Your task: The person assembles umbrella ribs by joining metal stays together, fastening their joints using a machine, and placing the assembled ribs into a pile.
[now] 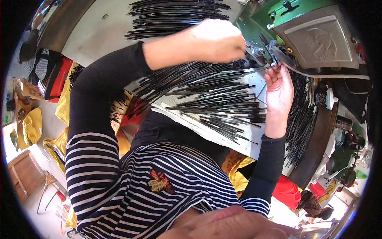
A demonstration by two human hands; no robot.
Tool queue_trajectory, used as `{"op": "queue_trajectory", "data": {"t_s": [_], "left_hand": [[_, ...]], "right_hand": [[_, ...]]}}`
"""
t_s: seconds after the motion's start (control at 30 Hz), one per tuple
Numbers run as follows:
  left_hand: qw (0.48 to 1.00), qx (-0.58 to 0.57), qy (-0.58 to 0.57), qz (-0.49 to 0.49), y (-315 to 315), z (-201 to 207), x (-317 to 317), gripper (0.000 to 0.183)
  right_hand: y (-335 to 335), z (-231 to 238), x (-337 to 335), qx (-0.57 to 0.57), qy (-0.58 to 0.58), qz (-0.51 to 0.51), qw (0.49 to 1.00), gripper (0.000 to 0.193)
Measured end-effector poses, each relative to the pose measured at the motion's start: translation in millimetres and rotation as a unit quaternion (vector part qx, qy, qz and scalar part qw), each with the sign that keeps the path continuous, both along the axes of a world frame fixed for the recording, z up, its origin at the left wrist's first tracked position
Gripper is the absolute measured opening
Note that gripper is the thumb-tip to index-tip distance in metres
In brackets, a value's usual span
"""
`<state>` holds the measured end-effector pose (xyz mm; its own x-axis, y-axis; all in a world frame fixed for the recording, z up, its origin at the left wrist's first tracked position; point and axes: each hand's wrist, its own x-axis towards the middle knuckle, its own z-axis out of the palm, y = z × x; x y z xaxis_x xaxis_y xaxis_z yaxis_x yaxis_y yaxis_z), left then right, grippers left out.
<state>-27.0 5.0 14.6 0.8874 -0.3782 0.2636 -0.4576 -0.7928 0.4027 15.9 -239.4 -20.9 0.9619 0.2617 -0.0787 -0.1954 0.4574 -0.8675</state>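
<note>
My left hand (217, 42) is closed, knuckles up, over the bench beside the metal fittings (258, 51) of a green machine (254, 18). Its fingertips are turned away, and what they may hold is hidden. With palm up, my right hand (279, 89) pinches a thin black rod (258, 69) between thumb and fingers, close to those fittings. The rod points left over a loose pile of similar black rods (215, 99) spread across the white work surface. One end of it is near the machine's small working part; whether they touch I cannot tell.
A neat bundle of black rods (177, 18) lies at the far side, and another heap (299, 119) lies right of my right arm. A grey square plate (318, 42) covers the machine's front. Yellow sacks (32, 124) and red cloth (285, 192) lie lower down.
</note>
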Motion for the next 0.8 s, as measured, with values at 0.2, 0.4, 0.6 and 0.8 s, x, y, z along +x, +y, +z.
{"op": "queue_trajectory", "data": {"t_s": [0.2,0.4,0.6,0.8], "left_hand": [[0.976,0.163,-0.093,0.108,46.7,-13.9,18.7,0.024],[0.99,0.04,-0.133,0.015,54.9,-3.7,19.5,0.019],[0.975,0.051,-0.215,-0.032,45.7,2.1,23.0,0.019],[0.953,-0.214,0.209,-0.051,17.1,-5.3,34.4,0.028]], "right_hand": [[3.5,1.8,1.6,0.012,-0.006,0.026,1.0,0.019],[7.8,4.8,-3.6,0.007,-0.005,0.032,0.999,0.018],[10.9,20.7,-14.0,-0.115,0.011,0.082,0.99,0.019],[30.5,30.8,-33.0,-0.29,-0.04,0.187,0.938,0.027]]}}
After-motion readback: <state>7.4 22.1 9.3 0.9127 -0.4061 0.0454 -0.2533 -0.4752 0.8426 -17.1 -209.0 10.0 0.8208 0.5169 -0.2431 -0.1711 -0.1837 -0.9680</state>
